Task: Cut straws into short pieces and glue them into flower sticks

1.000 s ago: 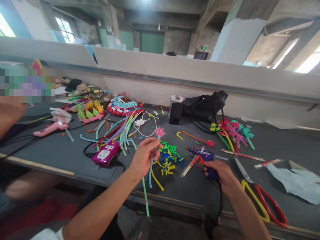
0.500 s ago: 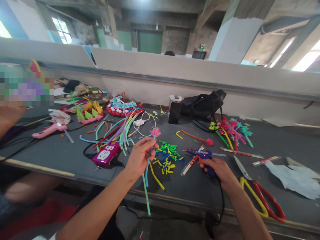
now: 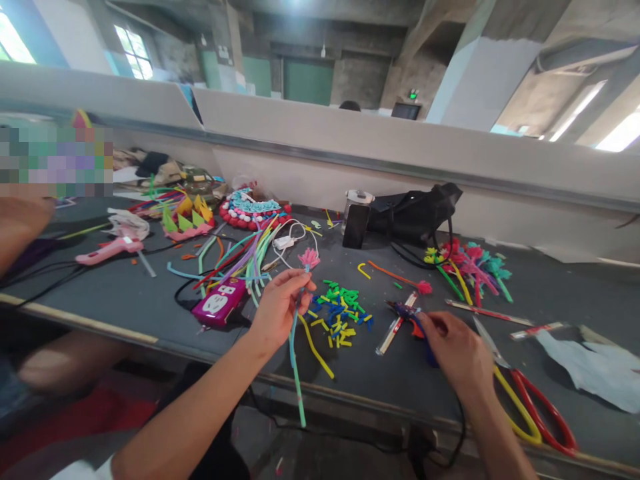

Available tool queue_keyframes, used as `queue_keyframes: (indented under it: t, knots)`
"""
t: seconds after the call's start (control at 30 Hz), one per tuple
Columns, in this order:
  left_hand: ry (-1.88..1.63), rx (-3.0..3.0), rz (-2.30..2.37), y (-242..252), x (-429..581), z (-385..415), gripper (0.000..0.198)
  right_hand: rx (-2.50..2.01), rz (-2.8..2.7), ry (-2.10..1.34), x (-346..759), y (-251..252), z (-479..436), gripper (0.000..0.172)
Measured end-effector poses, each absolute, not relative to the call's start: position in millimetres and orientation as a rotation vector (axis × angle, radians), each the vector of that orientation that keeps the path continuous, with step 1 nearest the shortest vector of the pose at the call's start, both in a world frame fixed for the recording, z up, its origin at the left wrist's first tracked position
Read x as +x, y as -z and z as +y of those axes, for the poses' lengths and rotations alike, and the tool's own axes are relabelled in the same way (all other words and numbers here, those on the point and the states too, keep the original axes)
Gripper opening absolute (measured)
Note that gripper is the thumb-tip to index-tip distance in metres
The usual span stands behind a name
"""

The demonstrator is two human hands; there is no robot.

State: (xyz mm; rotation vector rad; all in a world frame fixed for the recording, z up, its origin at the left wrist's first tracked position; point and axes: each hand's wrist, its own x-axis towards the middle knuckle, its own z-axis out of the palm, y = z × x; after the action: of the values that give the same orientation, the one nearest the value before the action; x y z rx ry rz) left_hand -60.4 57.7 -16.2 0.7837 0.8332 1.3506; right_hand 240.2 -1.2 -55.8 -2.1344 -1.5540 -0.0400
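My left hand [image 3: 283, 303] pinches a pipe-cleaner flower just under its pink fuzzy head [image 3: 309, 258]. Its light blue and green stem [image 3: 298, 383] hangs down past the table's front edge. Over to the right, my right hand [image 3: 457, 347] is closed around the back of a dark blue glue gun [image 3: 424, 328] with an orange trigger. The gun's nozzle points left, above a clear packet with red print [image 3: 389, 339]; the rear of the gun is hidden by my hand. Short green, blue and yellow pipe-cleaner pieces [image 3: 341, 312] lie between my hands.
Large scissors [image 3: 545, 413] with red and yellow handles lie at right, near white scraps [image 3: 590, 373]. Finished fuzzy flowers [image 3: 475, 267], a black bag [image 3: 420, 217] and a phone [image 3: 356, 227] are behind. Left are a purple box [image 3: 220, 303], a pink glue gun [image 3: 110, 251] and another person's arm [image 3: 23, 227].
My right hand has shifted over the back of the glue gun, covering the glue stick that showed behind it. The left hand keeps the flower in nearly the same place. The view has shifted slightly.
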Motion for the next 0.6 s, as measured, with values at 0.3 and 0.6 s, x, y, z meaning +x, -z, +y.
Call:
queue_keyframes:
  t: [0.3, 0.6]
  knots:
    - [-1.442, 0.755, 0.805, 17.9, -82.7, 63.1, 0.016, -1.537, -1.960, -0.125, 133.8, 65.5, 30.9, 0.025]
    - [-1.401, 0.738, 0.771, 24.1, -86.8, 63.0, 0.017, -1.673, -2.152, -0.210, 59.8, 59.6, 101.5, 0.020]
